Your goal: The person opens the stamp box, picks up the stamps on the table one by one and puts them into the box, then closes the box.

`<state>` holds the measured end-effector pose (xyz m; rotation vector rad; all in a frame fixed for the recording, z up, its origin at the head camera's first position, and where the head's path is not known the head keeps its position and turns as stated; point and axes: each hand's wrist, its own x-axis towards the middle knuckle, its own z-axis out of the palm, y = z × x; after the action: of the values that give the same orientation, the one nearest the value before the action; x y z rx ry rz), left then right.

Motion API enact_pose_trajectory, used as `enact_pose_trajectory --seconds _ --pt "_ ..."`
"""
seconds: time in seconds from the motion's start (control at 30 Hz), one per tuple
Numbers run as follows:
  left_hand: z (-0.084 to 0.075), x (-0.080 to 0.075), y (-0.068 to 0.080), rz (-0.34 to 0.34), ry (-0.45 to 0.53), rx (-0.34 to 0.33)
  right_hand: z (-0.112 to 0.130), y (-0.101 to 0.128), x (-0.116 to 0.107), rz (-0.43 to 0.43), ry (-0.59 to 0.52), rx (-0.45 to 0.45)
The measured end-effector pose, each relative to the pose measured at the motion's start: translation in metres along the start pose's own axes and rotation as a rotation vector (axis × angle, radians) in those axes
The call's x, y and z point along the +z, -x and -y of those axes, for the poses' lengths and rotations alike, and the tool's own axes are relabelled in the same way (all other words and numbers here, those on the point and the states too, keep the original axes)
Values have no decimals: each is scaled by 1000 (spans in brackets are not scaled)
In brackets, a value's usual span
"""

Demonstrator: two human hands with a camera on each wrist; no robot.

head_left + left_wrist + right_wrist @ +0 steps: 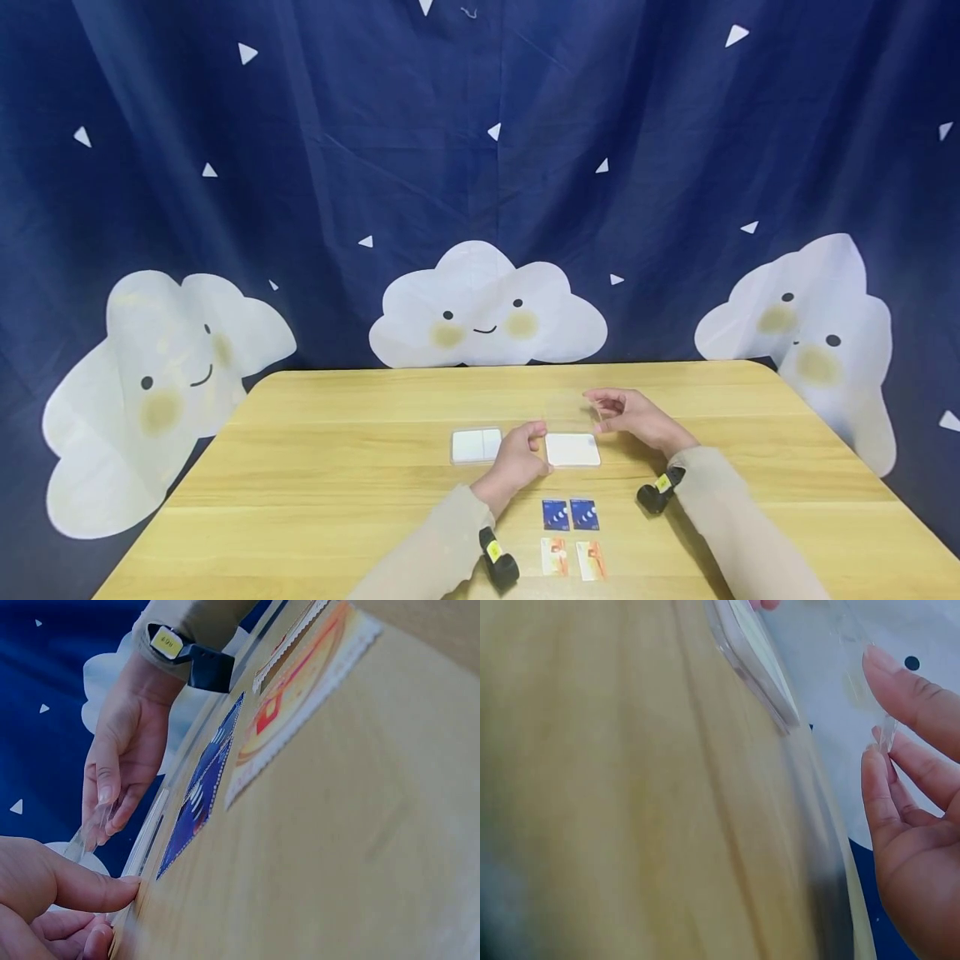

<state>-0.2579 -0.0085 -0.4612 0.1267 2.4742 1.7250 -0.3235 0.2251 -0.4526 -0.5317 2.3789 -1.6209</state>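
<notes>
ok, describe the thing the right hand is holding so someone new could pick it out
On the light wooden table, look just past the two white rectangular trays near the middle. The right hand pinches a clear, thin plastic lid lifted above the right tray. Unlike the opaque white trays and the four small printed cards nearer the person, it is see-through and off the table.

Right hand (124, 761) pinching clear lid (84, 838)

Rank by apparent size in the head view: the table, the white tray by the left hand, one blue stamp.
1. Table, by far the largest.
2. White tray.
3. Blue stamp, smallest, though it lies nearer the camera.
</notes>
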Motion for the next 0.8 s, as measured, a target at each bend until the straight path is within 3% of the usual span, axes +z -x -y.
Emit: enact_pose_trajectory --seconds 0.3,0.57,0.8 --pt "0 0 1 0 1 7 -5 -11 1 -4 -33 56" --pt "0 0 1 -8 -3 15 -11 -16 2 12 -110 14" --pt "2 1 0 -13 -1 19 -12 -18 3 -7 -96 44"
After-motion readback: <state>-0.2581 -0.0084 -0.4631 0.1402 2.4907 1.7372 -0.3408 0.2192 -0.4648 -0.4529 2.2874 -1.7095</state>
